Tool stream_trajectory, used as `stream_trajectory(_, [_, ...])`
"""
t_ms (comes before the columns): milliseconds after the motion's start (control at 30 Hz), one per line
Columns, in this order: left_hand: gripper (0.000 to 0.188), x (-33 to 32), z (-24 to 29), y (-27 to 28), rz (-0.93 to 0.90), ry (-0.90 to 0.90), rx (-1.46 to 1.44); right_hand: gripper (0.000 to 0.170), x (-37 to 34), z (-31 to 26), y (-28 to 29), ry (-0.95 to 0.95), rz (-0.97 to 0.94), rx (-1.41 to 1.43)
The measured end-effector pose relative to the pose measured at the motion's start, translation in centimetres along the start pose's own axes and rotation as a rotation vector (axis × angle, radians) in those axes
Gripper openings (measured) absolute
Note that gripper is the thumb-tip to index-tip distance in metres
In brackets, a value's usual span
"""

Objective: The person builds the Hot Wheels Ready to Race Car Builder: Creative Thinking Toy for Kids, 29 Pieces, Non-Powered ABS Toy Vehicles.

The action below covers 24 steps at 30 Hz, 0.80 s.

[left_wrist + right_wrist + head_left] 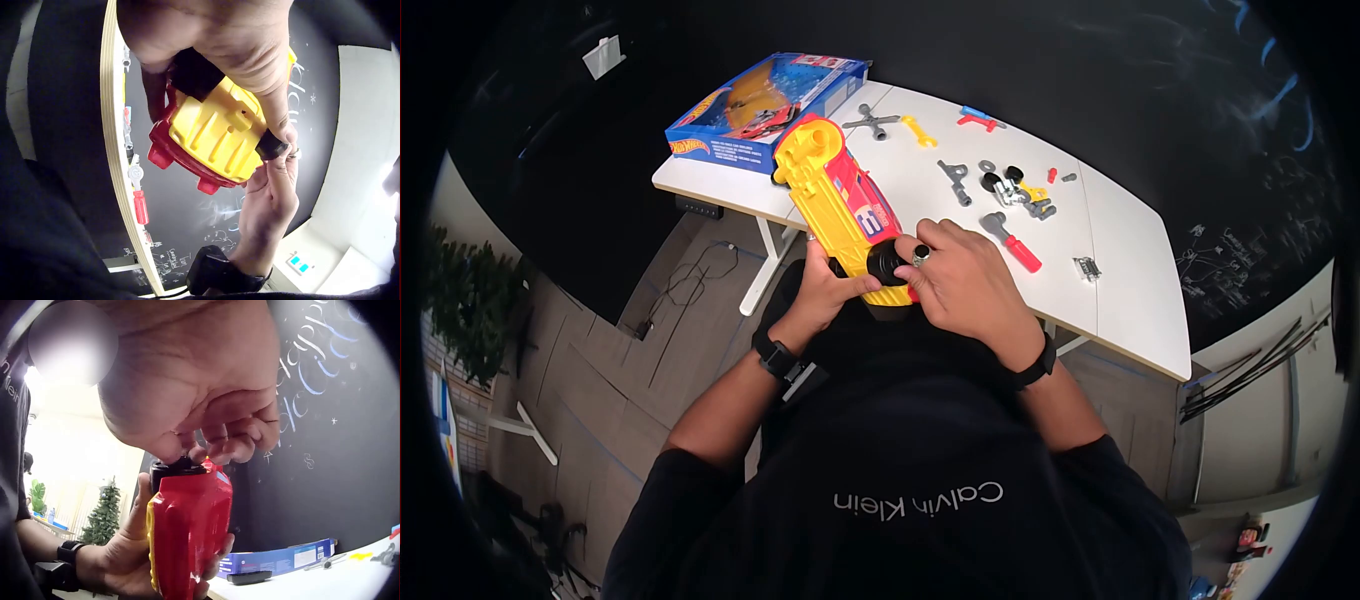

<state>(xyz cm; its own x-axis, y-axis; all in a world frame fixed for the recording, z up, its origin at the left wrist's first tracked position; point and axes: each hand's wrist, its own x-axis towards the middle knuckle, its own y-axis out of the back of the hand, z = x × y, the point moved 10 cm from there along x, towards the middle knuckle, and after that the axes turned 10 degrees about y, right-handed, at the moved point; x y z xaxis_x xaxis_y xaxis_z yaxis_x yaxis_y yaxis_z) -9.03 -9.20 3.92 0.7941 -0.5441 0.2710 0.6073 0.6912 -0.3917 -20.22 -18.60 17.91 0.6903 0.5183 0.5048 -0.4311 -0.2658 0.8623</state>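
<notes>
A red and yellow toy car (830, 205) is held up on its side in front of the table's near edge, its yellow underside facing left. My left hand (822, 292) grips its lower end, with the thumb lying across the yellow base. At that end, a black wheel (884, 262) sits against the car's side. The thumb and fingers of my right hand (972, 285) pinch this wheel, as the right wrist view shows the fingertips on the black wheel (177, 469) above the red body (187, 531). In the left wrist view, the ribbed yellow underside (219, 134) shows.
On the white table (1125, 230) stands a blue toy box (840, 92) at the back left. Around it lie a grey cross-shaped tool (871, 123), a yellow wrench (918, 131), a red-handled tool (1022, 252), several small parts and a chrome piece (1088, 268). A black wall rises behind.
</notes>
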Motion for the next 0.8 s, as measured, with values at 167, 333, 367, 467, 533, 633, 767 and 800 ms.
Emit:
stream_trajectory(167, [0.091,-0.4,1.4,-0.4,0.054,-0.010,0.050,0.017,0.4,0.0,-0.2,-0.024,0.032,-0.029])
stream_trajectory(333, [0.092,-0.9,2.2,0.0,0.160,-0.095,0.137,0.015,0.2,0.3,-0.8,-0.069,0.132,0.027])
stream_trajectory(367, [0.092,-1.1,2.9,-0.2,0.183,-0.146,0.222,0.015,0.1,0.4,-0.9,-0.071,0.137,0.027])
stream_trajectory(467, [0.089,-1.3,3.8,-0.5,0.214,-0.187,0.359,0.015,-0.3,0.8,-0.8,-0.105,0.183,0.024])
stream_trajectory(533, [0.087,-1.3,4.2,-0.9,0.223,-0.178,0.413,0.014,-0.3,1.1,-0.9,-0.143,0.162,0.013])
stream_trajectory(633, [0.080,-1.2,3.5,-0.9,0.224,-0.041,0.398,0.016,-0.8,1.8,-1.8,-0.201,0.148,0.060])
stream_trajectory(767, [0.088,-0.9,3.4,-0.4,0.176,-0.134,0.332,0.030,-0.6,3.9,-2.3,-0.268,-0.009,0.386])
stream_trajectory(800, [0.088,-0.7,2.6,0.1,0.137,-0.113,0.177,0.035,-0.5,4.9,-2.1,-0.310,-0.125,0.526])
